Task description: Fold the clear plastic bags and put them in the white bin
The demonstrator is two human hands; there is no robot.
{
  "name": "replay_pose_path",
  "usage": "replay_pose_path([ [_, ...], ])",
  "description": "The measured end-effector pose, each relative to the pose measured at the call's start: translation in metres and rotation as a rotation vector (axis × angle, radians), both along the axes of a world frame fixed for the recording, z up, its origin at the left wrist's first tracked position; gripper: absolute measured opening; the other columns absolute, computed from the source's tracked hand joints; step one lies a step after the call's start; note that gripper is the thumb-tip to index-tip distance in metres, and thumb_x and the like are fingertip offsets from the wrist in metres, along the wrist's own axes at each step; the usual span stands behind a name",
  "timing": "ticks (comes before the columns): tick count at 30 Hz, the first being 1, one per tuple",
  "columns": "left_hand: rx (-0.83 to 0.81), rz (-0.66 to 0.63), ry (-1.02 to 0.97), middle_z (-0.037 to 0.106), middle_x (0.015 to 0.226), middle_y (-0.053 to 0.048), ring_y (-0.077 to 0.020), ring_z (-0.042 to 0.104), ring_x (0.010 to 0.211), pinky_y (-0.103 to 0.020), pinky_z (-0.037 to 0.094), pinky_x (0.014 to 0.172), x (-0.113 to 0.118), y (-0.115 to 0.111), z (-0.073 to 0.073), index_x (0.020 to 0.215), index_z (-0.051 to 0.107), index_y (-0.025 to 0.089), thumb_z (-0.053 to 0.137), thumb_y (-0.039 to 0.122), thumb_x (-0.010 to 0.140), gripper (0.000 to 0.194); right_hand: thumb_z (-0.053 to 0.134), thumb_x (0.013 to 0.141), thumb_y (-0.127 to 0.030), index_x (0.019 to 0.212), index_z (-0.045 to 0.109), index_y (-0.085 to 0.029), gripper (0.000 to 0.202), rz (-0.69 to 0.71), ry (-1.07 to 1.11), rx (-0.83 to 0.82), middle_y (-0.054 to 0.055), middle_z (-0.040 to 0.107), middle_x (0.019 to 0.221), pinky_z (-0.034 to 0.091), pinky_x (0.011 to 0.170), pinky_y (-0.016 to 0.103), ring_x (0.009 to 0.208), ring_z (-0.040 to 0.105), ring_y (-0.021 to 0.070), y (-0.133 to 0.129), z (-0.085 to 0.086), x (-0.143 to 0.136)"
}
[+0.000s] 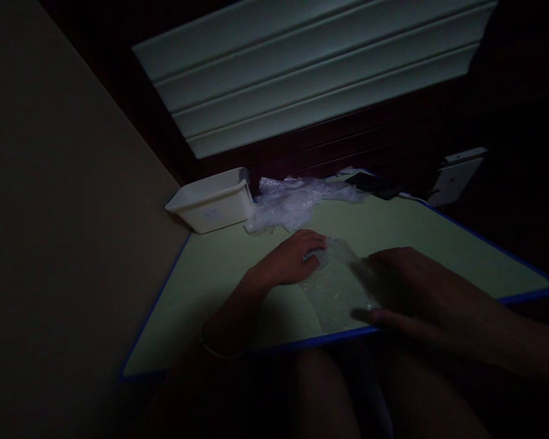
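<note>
A clear plastic bag (336, 289) lies on the pale green table mat (219, 268), close to its blue front edge. My left hand (297, 256) is closed on the bag's far left part, where the film bunches between thumb and fingers. Over the right side of the bag is my right hand (407, 283), slightly blurred, its thumb spread away from the fingers and touching or close to the film. Its fingertips are dark and hard to make out.
At the back left stands a white plastic bin (219, 204). Beside it lies a loose pile of clear plastic bags (293, 204). A dark flat item (375, 185) rests at the back right, with a white box-like object (457, 177) beyond the edge. A wall (73, 213) borders the left.
</note>
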State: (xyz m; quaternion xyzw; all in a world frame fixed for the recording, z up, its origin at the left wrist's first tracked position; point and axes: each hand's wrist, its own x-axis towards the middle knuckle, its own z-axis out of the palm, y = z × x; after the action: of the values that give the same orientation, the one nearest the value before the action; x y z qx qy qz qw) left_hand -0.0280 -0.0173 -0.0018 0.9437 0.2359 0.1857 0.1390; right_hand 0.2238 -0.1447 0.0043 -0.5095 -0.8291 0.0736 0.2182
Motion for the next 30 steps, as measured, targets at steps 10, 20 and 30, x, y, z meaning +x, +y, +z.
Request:
replay_pose_path([
  [10, 0.007, -0.007, -0.009, 0.058, 0.130, -0.010, -0.0209, 0.047, 0.127, -0.044, 0.037, 0.111, 0.000, 0.002, -0.002, 0.118, 0.060, 0.017, 0.051, 0.012, 0.083, 0.036, 0.048, 0.084, -0.023, 0.120, 0.052, -0.009, 0.039, -0.137, -0.169, 0.232, 0.018, 0.067, 0.106, 0.053, 0.078, 0.044, 0.092, 0.064, 0.0310, 0.007, -0.017, -0.028],
  [20, 0.007, 0.004, 0.014, 0.058, 0.132, -0.008, -0.0202, 0.047, 0.128, -0.044, 0.037, 0.112, 0.001, 0.001, 0.000, 0.118, 0.060, 0.018, 0.050, 0.010, 0.082, 0.038, 0.049, 0.072, -0.017, 0.102, 0.054, -0.018, 0.031, -0.153, -0.099, 0.081, 0.012, 0.070, 0.087, 0.053, 0.053, 0.033, 0.070, 0.068, 0.0245, -0.014, -0.014, -0.006],
  [30, 0.018, 0.003, 0.014, 0.059, 0.128, -0.011, -0.0208, 0.049, 0.125, -0.043, 0.039, 0.110, 0.001, 0.000, 0.001, 0.116, 0.060, 0.016, 0.052, 0.011, 0.082, 0.036, 0.044, 0.088, -0.030, 0.076, 0.057, -0.021, 0.020, -0.066, -0.162, 0.293, 0.006, 0.060, 0.068, 0.046, 0.040, 0.028, 0.052, 0.060, 0.0186, -0.031, -0.009, -0.003],
])
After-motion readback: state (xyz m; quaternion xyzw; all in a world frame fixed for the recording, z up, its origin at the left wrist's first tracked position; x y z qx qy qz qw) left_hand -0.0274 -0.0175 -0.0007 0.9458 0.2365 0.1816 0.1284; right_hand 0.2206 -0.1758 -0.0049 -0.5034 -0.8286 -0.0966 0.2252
